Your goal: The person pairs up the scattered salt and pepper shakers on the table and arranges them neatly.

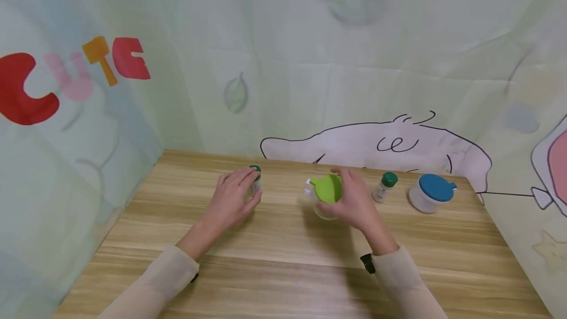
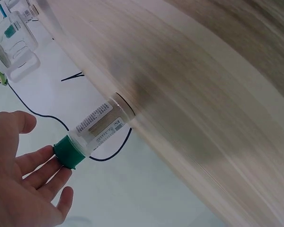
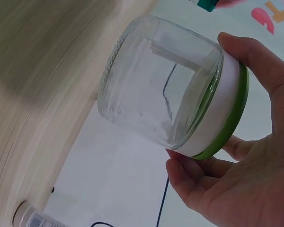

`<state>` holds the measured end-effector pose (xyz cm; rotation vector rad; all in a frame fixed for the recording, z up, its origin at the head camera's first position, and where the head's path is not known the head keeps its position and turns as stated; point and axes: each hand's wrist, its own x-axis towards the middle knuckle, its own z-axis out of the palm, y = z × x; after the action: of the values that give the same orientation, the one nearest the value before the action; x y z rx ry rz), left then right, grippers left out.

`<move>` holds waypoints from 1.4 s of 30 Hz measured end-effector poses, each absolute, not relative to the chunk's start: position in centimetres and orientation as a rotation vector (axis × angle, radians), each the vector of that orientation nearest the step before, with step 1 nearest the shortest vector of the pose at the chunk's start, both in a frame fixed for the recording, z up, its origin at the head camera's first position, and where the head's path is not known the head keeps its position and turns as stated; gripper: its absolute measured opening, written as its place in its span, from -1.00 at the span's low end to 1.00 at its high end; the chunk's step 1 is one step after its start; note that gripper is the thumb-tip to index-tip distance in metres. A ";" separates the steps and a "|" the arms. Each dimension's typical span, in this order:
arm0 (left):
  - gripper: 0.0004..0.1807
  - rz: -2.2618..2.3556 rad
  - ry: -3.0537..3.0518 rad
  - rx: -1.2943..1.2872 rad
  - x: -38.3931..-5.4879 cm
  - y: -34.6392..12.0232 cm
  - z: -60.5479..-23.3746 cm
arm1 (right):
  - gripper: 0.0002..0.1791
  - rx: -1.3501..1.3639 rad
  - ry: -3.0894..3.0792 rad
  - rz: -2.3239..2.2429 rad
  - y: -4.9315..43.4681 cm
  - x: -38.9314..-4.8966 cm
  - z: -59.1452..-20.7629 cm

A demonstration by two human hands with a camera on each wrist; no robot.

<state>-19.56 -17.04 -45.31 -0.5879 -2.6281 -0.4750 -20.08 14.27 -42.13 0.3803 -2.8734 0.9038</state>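
Note:
My right hand [image 1: 352,201] grips a clear glass jar [image 3: 151,85] by its white collar and green lid [image 1: 328,188], thumb on one side and fingers on the other. Whether the jar's base touches the table cannot be told. At the left, a small clear shaker bottle [image 2: 102,123] with a green cap [image 2: 69,152] and a printed label stands upright on the table. Fingertips of my left hand [image 1: 232,193] touch that cap, while the thumb stays apart from it in the left wrist view. The fingers are spread and only slightly bent.
Right of the jar stands a second green-capped shaker bottle [image 1: 384,187]. Beyond it is a white-looking jar with a blue lid [image 1: 436,187]. The wooden table [image 1: 266,270] ends at a printed curtain [image 1: 288,87] behind and on both sides.

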 end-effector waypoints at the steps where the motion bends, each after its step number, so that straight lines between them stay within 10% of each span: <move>1: -0.51 -0.474 -2.629 -0.590 -19.6 -17.0 -45.3 | 0.00 0.377 -2.876 0.915 14.1 -20.1 -42.1; 42: -0.53 -0.456 -2.644 -0.581 -19.8 -16.8 -44.9 | 0.20 0.382 -2.896 0.964 6.8 -22.4 -42.7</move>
<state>-19.84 -16.84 -44.87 -0.5805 -2.6436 -0.4559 -22.42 6.81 -42.69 0.3817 -2.8963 0.9636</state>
